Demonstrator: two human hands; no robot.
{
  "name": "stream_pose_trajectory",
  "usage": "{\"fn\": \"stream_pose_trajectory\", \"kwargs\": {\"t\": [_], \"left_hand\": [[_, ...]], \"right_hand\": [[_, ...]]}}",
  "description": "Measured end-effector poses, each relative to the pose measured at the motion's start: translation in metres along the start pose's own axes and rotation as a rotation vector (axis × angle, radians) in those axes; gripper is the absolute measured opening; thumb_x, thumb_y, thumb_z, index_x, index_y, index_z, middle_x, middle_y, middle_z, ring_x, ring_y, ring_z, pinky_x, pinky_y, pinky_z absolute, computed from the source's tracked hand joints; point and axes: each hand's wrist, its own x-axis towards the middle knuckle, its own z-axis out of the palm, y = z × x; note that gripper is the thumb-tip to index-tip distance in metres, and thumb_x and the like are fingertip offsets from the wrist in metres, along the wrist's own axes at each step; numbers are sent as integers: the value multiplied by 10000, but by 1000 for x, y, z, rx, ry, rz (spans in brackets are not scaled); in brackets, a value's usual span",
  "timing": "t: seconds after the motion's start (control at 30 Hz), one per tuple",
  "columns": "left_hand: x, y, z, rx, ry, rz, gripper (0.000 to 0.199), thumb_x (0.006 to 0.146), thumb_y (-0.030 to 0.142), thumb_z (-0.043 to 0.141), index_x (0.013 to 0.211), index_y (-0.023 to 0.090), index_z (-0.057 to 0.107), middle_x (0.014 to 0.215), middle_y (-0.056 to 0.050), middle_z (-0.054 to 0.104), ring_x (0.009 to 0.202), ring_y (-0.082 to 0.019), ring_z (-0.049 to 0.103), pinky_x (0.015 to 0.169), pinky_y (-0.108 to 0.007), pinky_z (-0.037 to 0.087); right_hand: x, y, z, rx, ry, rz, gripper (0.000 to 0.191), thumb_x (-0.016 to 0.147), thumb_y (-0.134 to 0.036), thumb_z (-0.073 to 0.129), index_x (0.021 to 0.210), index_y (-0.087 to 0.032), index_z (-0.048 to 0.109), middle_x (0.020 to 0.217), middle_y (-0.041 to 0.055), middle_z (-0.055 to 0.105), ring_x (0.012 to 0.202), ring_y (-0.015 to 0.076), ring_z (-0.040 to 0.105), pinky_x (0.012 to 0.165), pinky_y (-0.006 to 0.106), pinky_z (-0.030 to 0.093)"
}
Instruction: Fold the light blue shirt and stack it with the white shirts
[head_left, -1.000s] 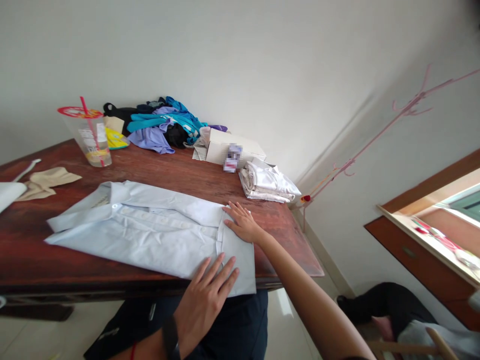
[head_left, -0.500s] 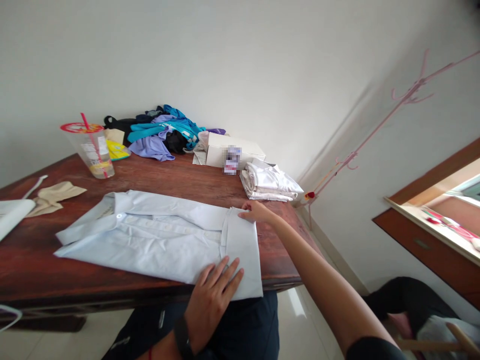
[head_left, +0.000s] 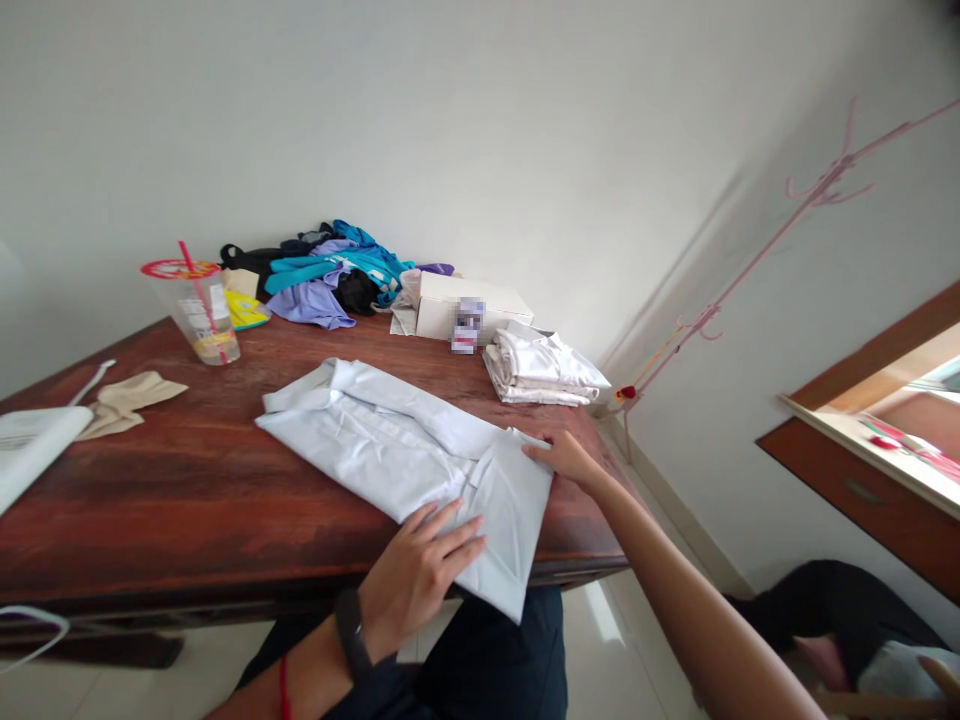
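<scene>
A pale grey-blue button shirt (head_left: 420,435) lies folded at a slant on the table, its collar at the far left. The near right corner hangs past the table's front edge. My left hand (head_left: 420,565) rests on the shirt's lower part, fingers stretched and spread. At the far right corner my right hand (head_left: 566,458) pinches the folded edge between thumb and fingers.
The dark wooden table (head_left: 187,500) holds a plastic cup (head_left: 206,320) with a straw, a beige cloth (head_left: 131,400) and a clothes heap (head_left: 330,270). Behind stand a white box (head_left: 435,308) and folded satin garments (head_left: 544,365). A pink coat rack (head_left: 750,260) leans right.
The shirt has turned, its collar end swinging right and away from the table's front edge. Both hands have stayed on its right-hand end, the right shifting slightly right and nearer.
</scene>
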Motion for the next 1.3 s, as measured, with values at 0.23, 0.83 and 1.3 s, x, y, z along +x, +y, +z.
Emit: {"fn": "stream_pose_trajectory", "kwargs": {"t": [0.23,0.83,1.3], "left_hand": [[-18,-30,-30,-97,9,-42,670,830,-84,369,1318,255,677,1421,-3,627,1405,-206,478,1112,-414,477],[-135,-22,-14,274,358,-305,951,801,-109,380,1586,421,295,1684,-55,200,1491,-320,331,1191,-530,346],[-167,11,-31,-381,540,-924,295,930,351,645,1194,224,609,1164,-96,699,1026,-249,704,892,-349,600]], "right_hand": [[-74,12,5,267,-8,237,422,790,-505,674,1043,-201,528,546,-55,598,431,172,562,399,246,402],[-151,-56,61,772,-127,308,500,765,-696,704,905,-218,655,587,-2,627,490,196,634,468,296,501],[-106,-38,41,378,-101,50,491,863,-500,690,1218,-161,686,985,89,729,859,220,663,785,343,539]]}}
